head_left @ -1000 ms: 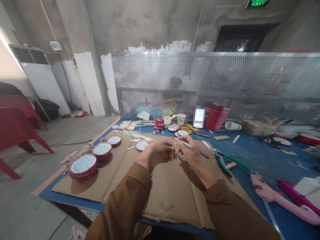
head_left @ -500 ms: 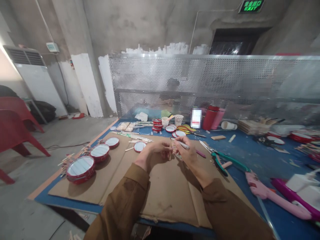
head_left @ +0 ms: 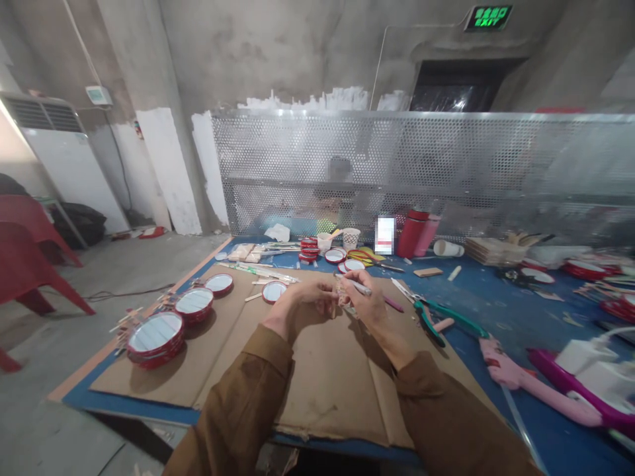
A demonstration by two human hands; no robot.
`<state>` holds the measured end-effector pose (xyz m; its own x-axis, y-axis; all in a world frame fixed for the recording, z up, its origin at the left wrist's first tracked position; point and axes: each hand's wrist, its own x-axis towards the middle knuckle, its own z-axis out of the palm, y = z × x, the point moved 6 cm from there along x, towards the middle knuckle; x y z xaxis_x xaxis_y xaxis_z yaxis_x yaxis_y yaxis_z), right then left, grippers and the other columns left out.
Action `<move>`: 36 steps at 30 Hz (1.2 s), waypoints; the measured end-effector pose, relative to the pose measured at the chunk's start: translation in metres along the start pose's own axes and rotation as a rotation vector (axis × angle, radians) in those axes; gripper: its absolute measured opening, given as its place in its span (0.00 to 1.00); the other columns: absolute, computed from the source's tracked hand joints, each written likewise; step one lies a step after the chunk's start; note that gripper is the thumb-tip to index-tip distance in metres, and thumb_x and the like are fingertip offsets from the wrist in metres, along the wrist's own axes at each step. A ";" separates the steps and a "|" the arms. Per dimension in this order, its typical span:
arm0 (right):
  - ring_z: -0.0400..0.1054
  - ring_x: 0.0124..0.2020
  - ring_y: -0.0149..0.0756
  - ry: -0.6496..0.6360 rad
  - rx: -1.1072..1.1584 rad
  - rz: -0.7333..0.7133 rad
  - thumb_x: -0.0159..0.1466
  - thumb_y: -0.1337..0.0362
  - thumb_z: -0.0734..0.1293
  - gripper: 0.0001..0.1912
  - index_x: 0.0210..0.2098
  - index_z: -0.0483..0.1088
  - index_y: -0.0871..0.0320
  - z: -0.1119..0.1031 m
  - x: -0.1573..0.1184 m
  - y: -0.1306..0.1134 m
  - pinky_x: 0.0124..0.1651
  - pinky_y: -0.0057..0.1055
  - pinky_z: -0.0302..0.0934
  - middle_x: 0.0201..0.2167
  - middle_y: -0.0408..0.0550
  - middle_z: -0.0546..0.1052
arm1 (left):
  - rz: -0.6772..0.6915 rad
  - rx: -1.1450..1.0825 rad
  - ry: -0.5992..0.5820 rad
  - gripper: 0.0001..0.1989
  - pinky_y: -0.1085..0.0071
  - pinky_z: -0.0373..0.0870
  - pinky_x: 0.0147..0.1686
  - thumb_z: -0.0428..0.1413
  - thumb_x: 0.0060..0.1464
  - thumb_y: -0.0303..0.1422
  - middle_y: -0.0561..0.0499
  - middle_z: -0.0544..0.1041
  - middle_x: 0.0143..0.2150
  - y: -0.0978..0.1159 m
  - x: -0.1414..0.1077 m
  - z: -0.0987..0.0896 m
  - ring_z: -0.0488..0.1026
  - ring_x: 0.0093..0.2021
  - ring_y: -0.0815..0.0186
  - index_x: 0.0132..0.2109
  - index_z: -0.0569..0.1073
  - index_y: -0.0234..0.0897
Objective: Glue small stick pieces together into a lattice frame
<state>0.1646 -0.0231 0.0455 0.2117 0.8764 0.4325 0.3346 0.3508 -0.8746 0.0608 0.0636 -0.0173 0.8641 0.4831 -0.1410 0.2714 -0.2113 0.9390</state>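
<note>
View swung right: right hand [head_left: 372,307], one slim tool [head_left: 361,287]; left hand [head_left: 312,295], one piece [head_left: 342,295].

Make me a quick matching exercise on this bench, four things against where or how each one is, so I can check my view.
1. Pen-like tool
2. White cup
3. Red bottle
4. Nearest red-rimmed round piece

A. Standing in front of the mesh screen
B. On the left side of the cardboard
C. Lying on its side
D. In the right hand

Pairs: 1-D, 2-C, 3-A, 4-B
</note>
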 end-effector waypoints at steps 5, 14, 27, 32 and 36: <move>0.65 0.19 0.31 0.001 -0.007 0.001 0.59 0.55 0.65 0.10 0.32 0.65 0.55 0.000 0.000 -0.004 0.24 0.27 0.60 0.20 0.38 0.69 | 0.008 -0.010 -0.012 0.26 0.73 0.65 0.30 0.59 0.49 0.55 0.48 0.77 0.29 -0.002 0.000 0.000 0.72 0.28 0.69 0.39 0.74 0.33; 0.67 0.20 0.33 -0.008 0.014 0.008 0.59 0.52 0.66 0.12 0.32 0.65 0.54 0.000 -0.003 -0.008 0.24 0.28 0.62 0.19 0.40 0.71 | 0.008 0.003 -0.010 0.28 0.73 0.66 0.30 0.59 0.48 0.57 0.48 0.77 0.29 -0.004 0.002 -0.002 0.72 0.27 0.69 0.38 0.74 0.33; 0.65 0.18 0.31 0.003 0.009 -0.004 0.58 0.52 0.66 0.13 0.32 0.65 0.55 0.001 0.001 -0.003 0.22 0.26 0.59 0.19 0.39 0.70 | -0.047 0.007 0.007 0.25 0.72 0.66 0.31 0.60 0.49 0.54 0.49 0.76 0.26 0.006 -0.004 0.002 0.71 0.27 0.69 0.36 0.73 0.33; 0.65 0.18 0.31 0.013 0.020 -0.008 0.58 0.51 0.66 0.14 0.32 0.65 0.55 0.000 0.001 -0.003 0.22 0.27 0.60 0.19 0.39 0.69 | -0.051 0.006 0.012 0.25 0.72 0.66 0.31 0.60 0.50 0.53 0.49 0.76 0.26 0.009 -0.005 0.002 0.72 0.27 0.69 0.37 0.72 0.33; 0.66 0.18 0.32 -0.015 0.008 -0.007 0.59 0.51 0.66 0.13 0.32 0.66 0.55 0.001 0.000 -0.004 0.22 0.27 0.61 0.19 0.40 0.70 | -0.059 0.007 -0.006 0.25 0.71 0.66 0.31 0.60 0.51 0.53 0.49 0.76 0.26 0.006 -0.002 0.002 0.72 0.26 0.69 0.37 0.72 0.32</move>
<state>0.1626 -0.0237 0.0487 0.1952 0.8788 0.4355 0.3291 0.3596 -0.8731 0.0615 0.0594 -0.0126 0.8489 0.4900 -0.1981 0.3252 -0.1887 0.9266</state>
